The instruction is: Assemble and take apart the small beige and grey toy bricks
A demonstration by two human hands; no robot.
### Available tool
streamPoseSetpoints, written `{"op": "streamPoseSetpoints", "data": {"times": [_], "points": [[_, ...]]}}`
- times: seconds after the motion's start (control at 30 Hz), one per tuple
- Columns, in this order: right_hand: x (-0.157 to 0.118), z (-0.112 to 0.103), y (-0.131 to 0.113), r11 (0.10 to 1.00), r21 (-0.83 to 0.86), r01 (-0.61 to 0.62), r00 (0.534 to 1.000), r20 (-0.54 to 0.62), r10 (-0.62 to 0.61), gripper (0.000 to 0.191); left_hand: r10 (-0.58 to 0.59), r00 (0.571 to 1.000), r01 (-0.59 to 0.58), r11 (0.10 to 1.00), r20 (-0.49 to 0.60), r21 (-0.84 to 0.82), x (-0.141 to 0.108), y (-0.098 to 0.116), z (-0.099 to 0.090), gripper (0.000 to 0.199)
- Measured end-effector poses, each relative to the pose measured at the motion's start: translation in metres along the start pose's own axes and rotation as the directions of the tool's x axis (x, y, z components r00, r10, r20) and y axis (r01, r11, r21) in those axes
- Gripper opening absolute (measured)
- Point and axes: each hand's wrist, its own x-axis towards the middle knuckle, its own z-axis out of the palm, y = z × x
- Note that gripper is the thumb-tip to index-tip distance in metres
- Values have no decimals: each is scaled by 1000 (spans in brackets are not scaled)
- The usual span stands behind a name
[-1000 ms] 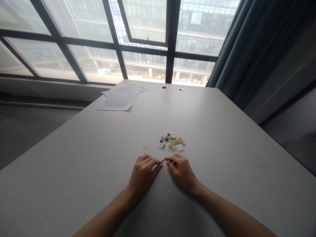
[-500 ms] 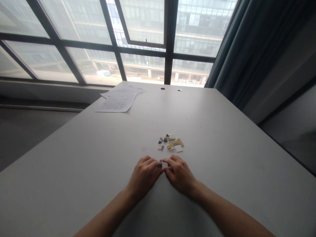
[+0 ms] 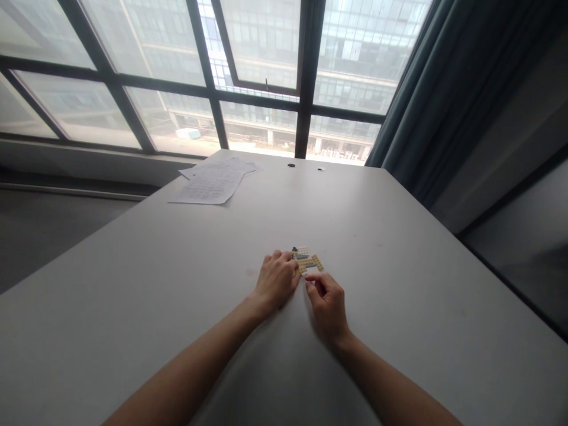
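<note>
Toy building bricks, spread flat on white table; no completed build visible. At bricks' nine o'clock, left hand, curled; at five, right hand, nearly pinched; cannot tell if holding anything.

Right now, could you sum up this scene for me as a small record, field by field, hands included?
Surface: white table
Pieces: small pile of toy bricks, tan, white, grey and dark
Left hand: curled at the pile's left side, hiding part of it; any grip is hidden
Right hand: curled at the pile's near side; whether it holds a piece is too small to tell
Papers: overlapping sheets at the table's far left
Background: framed window beyond the table, dark bluish curtain to the right
</note>
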Motion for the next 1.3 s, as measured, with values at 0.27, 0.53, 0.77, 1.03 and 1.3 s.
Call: {"op": "streamPoseSetpoints", "data": {"times": [0.27, 0.53, 0.77, 1.03, 1.3], "points": [[7, -10, -8, 969, 187, 161, 987, -2, -163, 44, -206, 977, 194, 735, 58, -650, -29, 20, -44, 20], [9, -20, -32, 875, 241, 420, 891, 75, -448, 51, -235, 909, 328, -109, 345, -938, -46, 36, -51, 21], [19, -30, -34, 870, 163, 465, 865, 126, -485, 35, -165, 895, 389, -165, 414, -906, -46, 29, -43, 24], [21, -31, -36, 903, 121, 411, 895, 135, -425, 30, -240, 968, 33, 413, -74, -910, -50, 23, -38, 29], [18, -31, -42, 941, 158, 301, 938, 131, -322, 29, -132, 946, -113, 721, -296, -683, -47, 27, -44, 25]]}}
